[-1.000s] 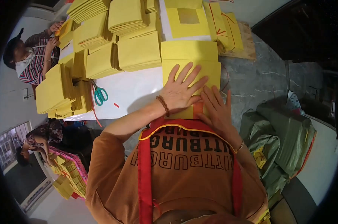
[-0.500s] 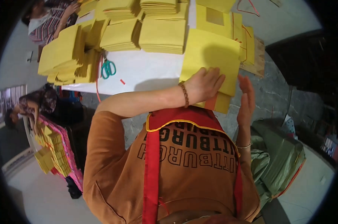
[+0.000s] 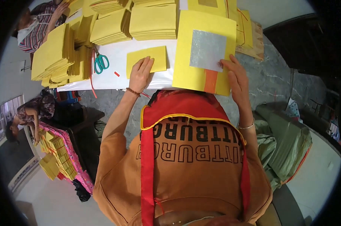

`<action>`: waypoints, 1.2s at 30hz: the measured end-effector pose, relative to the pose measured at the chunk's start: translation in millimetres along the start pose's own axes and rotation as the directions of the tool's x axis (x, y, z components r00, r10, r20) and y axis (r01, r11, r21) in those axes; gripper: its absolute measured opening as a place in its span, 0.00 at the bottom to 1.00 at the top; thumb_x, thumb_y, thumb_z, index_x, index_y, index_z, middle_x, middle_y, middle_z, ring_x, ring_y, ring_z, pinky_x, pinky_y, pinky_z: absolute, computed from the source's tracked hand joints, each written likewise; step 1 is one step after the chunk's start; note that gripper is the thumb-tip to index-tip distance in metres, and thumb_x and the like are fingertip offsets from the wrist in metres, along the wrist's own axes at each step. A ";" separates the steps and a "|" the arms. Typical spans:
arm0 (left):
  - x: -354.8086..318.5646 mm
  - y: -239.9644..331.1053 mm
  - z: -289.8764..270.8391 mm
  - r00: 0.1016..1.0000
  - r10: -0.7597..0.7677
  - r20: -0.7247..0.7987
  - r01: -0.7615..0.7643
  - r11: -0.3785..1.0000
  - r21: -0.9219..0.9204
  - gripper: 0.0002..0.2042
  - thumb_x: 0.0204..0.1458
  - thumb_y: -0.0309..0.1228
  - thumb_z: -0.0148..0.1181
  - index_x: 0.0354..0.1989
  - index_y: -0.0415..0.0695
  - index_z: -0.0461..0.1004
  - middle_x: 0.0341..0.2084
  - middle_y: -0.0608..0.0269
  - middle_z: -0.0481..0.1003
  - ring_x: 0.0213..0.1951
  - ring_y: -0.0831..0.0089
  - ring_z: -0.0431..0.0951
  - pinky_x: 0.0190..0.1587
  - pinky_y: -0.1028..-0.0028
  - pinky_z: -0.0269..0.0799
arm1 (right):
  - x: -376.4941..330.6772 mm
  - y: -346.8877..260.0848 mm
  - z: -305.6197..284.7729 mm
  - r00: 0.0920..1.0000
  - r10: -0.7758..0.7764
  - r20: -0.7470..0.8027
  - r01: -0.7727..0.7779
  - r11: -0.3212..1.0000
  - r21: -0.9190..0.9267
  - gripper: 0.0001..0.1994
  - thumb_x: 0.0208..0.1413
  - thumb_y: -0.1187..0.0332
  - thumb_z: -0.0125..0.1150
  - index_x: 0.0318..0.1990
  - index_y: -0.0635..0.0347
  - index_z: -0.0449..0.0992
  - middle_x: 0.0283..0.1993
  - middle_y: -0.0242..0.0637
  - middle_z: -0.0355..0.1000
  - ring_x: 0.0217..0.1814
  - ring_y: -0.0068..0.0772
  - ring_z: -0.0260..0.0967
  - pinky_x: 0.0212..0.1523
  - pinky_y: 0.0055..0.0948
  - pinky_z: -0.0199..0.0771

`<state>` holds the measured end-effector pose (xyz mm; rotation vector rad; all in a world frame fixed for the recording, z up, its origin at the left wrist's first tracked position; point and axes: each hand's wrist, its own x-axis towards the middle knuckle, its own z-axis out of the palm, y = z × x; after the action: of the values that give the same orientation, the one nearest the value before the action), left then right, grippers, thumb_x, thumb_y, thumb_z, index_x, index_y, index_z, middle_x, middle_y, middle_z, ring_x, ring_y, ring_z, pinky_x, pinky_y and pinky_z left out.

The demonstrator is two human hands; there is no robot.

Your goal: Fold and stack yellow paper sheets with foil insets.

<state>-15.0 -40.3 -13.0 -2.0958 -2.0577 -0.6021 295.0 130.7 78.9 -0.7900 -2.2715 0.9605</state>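
Note:
My left hand (image 3: 140,73) lies flat, fingers apart, on a small folded yellow paper (image 3: 149,58) on the white table (image 3: 110,77). To its right a large yellow sheet (image 3: 200,64) lies open. A silver foil square (image 3: 207,51) sits at its middle and an orange strip (image 3: 211,81) at its near edge. My right hand (image 3: 236,75) rests flat on the sheet's right side, fingertips touching the corner of the foil square. Neither hand grips anything.
Teal-handled scissors (image 3: 100,62) lie left of the folded paper. Stacks of yellow paper (image 3: 110,26) fill the table's far and left parts. Another person (image 3: 35,22) works at the far left corner, and one bends over low at the left (image 3: 25,116). Green sacks (image 3: 287,143) lie at my right.
The top yellow sheet has been folded and slid left under my left hand. That uncovered the sheet with the foil square, onto which my right hand has come down.

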 end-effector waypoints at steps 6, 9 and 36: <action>-3.6 4.9 16.0 1.000 -0.029 0.012 0.029 0.999 -0.041 0.22 0.43 0.29 0.61 0.49 0.39 0.69 0.48 0.51 0.69 0.47 0.53 0.68 0.49 0.59 0.63 | -2.2 2.6 2.5 0.999 -0.003 -0.053 0.005 0.999 0.037 0.12 0.56 0.68 0.50 0.45 0.56 0.75 0.49 0.35 0.72 0.63 0.45 0.57 0.60 0.39 0.51; 31.3 7.4 -9.6 0.994 -0.095 -0.058 0.083 0.980 -0.178 0.10 0.44 0.24 0.57 0.36 0.38 0.74 0.38 0.51 0.73 0.41 0.54 0.71 0.44 0.60 0.66 | -3.3 6.4 4.9 0.997 -0.061 -0.052 0.059 0.997 -0.041 0.10 0.52 0.71 0.55 0.41 0.56 0.77 0.49 0.34 0.72 0.63 0.44 0.57 0.58 0.39 0.56; 119.9 97.9 -65.0 0.907 0.350 0.234 -0.041 0.628 -0.777 0.05 0.49 0.26 0.57 0.29 0.37 0.73 0.23 0.58 0.71 0.30 0.64 0.70 0.33 0.71 0.65 | -6.0 21.2 10.0 0.997 0.009 -0.082 0.015 0.957 0.289 0.15 0.61 0.65 0.43 0.35 0.63 0.77 0.50 0.36 0.71 0.66 0.41 0.52 0.63 0.36 0.51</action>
<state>67.3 41.3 108.4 -3.0695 -1.8499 -1.3164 298.8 134.3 55.2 -0.6833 -2.0004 1.2022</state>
